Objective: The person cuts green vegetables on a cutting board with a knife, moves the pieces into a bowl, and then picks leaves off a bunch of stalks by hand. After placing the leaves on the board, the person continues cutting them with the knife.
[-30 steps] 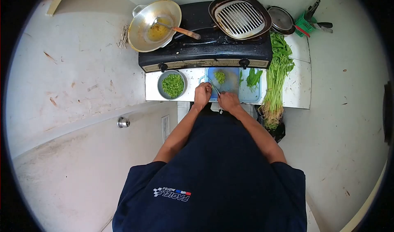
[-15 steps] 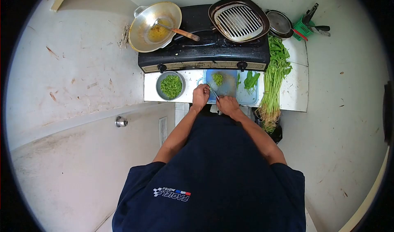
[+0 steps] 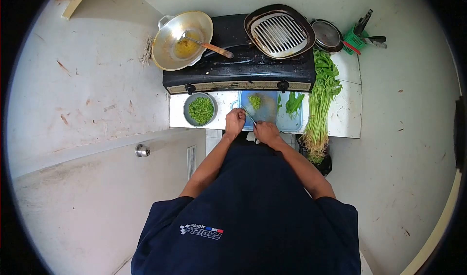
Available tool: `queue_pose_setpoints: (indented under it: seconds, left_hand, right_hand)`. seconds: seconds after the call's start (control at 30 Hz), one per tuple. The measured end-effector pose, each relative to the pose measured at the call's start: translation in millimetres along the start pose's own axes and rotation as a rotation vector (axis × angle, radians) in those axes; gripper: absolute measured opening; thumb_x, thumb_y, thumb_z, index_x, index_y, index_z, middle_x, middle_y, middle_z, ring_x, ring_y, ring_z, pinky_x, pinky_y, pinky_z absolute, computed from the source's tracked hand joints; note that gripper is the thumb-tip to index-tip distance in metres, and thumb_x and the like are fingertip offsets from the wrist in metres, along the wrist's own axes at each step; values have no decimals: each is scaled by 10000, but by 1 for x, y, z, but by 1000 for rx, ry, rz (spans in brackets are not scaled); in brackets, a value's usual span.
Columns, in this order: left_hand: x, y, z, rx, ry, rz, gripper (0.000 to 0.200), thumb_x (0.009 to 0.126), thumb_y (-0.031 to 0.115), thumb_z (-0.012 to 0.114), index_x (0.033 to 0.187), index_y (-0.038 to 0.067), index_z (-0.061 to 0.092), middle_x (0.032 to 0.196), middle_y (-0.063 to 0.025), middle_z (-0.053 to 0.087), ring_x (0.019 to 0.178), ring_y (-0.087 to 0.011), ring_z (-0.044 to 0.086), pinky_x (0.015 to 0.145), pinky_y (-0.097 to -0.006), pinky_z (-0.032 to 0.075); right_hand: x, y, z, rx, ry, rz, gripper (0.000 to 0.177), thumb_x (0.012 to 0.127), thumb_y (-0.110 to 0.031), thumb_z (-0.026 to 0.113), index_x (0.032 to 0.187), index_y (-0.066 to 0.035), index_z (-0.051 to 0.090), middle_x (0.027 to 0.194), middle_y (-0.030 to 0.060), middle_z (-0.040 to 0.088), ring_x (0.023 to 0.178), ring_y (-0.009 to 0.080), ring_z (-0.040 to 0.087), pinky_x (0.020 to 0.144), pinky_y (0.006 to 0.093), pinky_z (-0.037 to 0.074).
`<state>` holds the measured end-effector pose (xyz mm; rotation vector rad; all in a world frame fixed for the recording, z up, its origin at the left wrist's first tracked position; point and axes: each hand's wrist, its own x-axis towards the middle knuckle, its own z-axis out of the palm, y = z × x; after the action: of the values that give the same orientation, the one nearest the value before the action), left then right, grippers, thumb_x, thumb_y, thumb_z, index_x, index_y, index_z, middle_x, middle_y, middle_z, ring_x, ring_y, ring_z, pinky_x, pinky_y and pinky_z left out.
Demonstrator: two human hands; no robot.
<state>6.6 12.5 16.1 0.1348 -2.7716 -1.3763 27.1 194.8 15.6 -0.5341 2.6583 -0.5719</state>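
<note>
My right hand (image 3: 266, 132) is closed around the handle of a knife (image 3: 250, 118), whose blade slants up and left over the blue cutting board (image 3: 294, 124). By the knife's tip, at the board's left edge, my left hand (image 3: 235, 121) has its fingers pinched together. What those fingers hold is too small to make out. Just beyond the blade lies a small pile of chopped greens (image 3: 254, 101). Some loose green leaves (image 3: 294, 103) rest on the board's right side. Left of my hands, a grey bowl (image 3: 186, 119) contains more chopped greens (image 3: 201, 110).
Behind the board stands a black stove (image 3: 233, 73) carrying a wok (image 3: 163, 41) with a wooden-handled ladle (image 3: 217, 49), and a grill pan (image 3: 279, 34). A bunch of leafy greens with roots (image 3: 319, 109) hangs over the counter's front edge. A lidded pan (image 3: 327, 35) and green utensil basket (image 3: 353, 41) sit at back right.
The whole scene sits slightly lower in the picture, as the camera has tilted a little. Both hands and the knife keep nearly the same position at the board.
</note>
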Motion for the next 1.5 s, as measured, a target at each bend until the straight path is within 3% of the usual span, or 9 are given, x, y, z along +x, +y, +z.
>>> queue_pose_setpoints:
  seconds: [0.1, 0.33, 0.6, 0.73, 0.8, 0.83, 0.9, 1.4, 1.5]
  left_hand:
    - [1, -2, 2, 14, 5, 7, 118, 848, 1, 632, 899, -22, 736, 820, -191, 695, 700, -321, 688, 671, -384, 551]
    - [1, -8, 2, 38, -3, 85, 108, 857, 12, 638, 899, -10, 735, 830, -195, 692, 722, -338, 691, 677, -406, 549]
    - [-4, -5, 0, 42, -11, 37, 111, 875, 31, 631, 906, 11, 736, 839, -205, 677, 769, -372, 680, 725, -432, 543]
    - [-2, -12, 3, 121, -12, 60, 130, 894, 67, 646, 931, -7, 746, 859, -195, 708, 782, -341, 700, 734, -419, 551]
    - [-3, -11, 3, 119, -4, 61, 114, 893, 38, 621, 893, 2, 728, 855, -200, 683, 806, -379, 672, 763, -450, 537]
    - [-3, -8, 2, 116, 0, 62, 114, 893, 23, 608, 874, 7, 720, 853, -203, 671, 818, -398, 658, 778, -466, 531]
    - [-4, -5, 1, 103, -1, 68, 119, 897, 24, 603, 876, 2, 719, 850, -201, 671, 812, -399, 659, 771, -464, 532]
    - [-4, -10, 0, 123, 3, 51, 106, 877, 75, 667, 906, 2, 740, 871, -188, 716, 805, -345, 703, 753, -423, 550]
    - [-2, -11, 2, 100, 2, -4, 116, 881, 93, 671, 910, 8, 744, 879, -184, 725, 811, -340, 713, 757, -420, 555]
  right_hand:
    - [-2, 4, -3, 8, -16, -50, 393, 1022, -300, 516, 905, 31, 691, 828, 263, 727, 765, 419, 737, 722, 513, 592]
    - [15, 0, -1, 15, -17, -57, 416, 1024, -313, 500, 895, 27, 701, 837, 265, 730, 776, 423, 736, 724, 516, 591]
    - [2, 9, -2, 70, 20, -16, 425, 1025, -307, 494, 880, 40, 693, 805, 274, 718, 743, 439, 726, 734, 524, 587]
    - [4, 3, -10, 67, -39, -38, 428, 1029, -306, 488, 906, 40, 706, 839, 276, 724, 790, 438, 729, 762, 530, 583]
    - [5, 0, -12, 62, -99, -13, 434, 1037, -310, 476, 949, 30, 730, 906, 270, 738, 866, 429, 737, 797, 528, 580]
    - [4, 1, -9, 59, -74, -22, 430, 1033, -309, 482, 931, 35, 719, 873, 275, 731, 832, 432, 735, 775, 529, 581]
    - [3, 2, -5, 51, -24, -38, 427, 1025, -308, 496, 895, 44, 698, 807, 284, 718, 763, 439, 730, 731, 530, 583]
    - [16, -9, -2, 26, 14, -50, 320, 980, -259, 558, 873, -21, 744, 860, 202, 752, 797, 372, 756, 739, 492, 604]
    - [8, -4, -1, 27, -53, -17, 383, 1007, -298, 530, 900, 13, 726, 855, 244, 741, 798, 417, 739, 769, 509, 588]
